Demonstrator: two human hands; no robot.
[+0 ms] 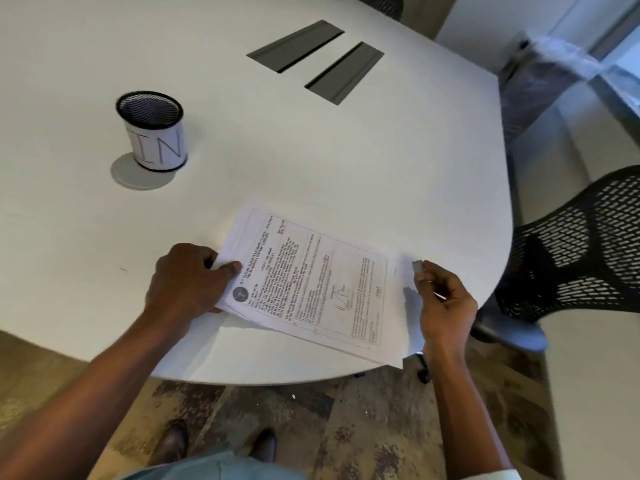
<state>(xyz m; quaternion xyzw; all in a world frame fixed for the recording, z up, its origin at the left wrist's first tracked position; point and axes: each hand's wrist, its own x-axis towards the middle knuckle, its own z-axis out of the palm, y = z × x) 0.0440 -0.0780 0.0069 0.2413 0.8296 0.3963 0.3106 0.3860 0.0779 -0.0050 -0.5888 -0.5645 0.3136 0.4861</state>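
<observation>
Lettering in large thin capitals, "IN", stands on the white paper band wrapped round a black wire-mesh cup (152, 133), the only writing that reads clearly in the head view. The top sheet of the stack of papers (311, 282) is densely printed in black, with bold heading lines, a round dark seal near its left end, a ruled border and a small line diagram. The print is too small and soft to make out.

The stack is white, thin and slightly fanned, with plain sheets showing beneath the printed one. It lies slantwise at the near edge of the table (346, 150), its near right corner jutting past the rim. The left hand (187, 282) grips the stack's left end, thumb flat on top and fingers curled at the edge. The right hand (446, 306) pinches a small grey piece (418, 266) between thumb and forefinger at the stack's far right corner, the other fingers folded in. Whether the piece touches the paper cannot be told.

The table is smooth, matt white and rounded, with two dark oblong slots (296, 46) set in it. A black mesh chair (581, 251) stands to the right.
</observation>
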